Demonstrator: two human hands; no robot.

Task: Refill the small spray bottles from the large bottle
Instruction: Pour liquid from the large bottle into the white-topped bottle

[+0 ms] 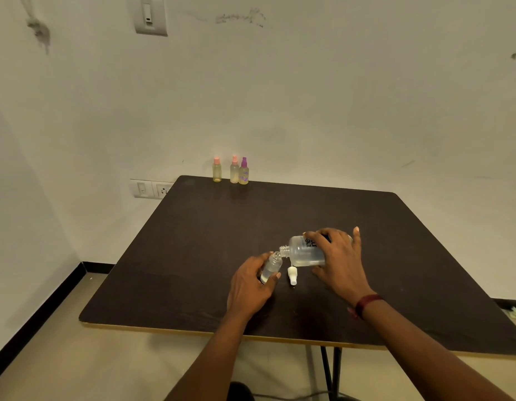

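Pouring now: right hand [339, 256] wraps the tipped large bottle [304, 251], left hand [251, 280] grips the small spray bottle [270, 269], necks touching; next, a steady tilt.

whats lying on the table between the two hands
In the head view, a white spray cap lies on the dark table between the left hand and right hand.

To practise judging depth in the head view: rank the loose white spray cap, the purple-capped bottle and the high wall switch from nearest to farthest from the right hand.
1. White spray cap: on the table, just left of the right hand.
2. Purple-capped bottle: upright at the table's far edge.
3. Wall switch: high up, behind the table.
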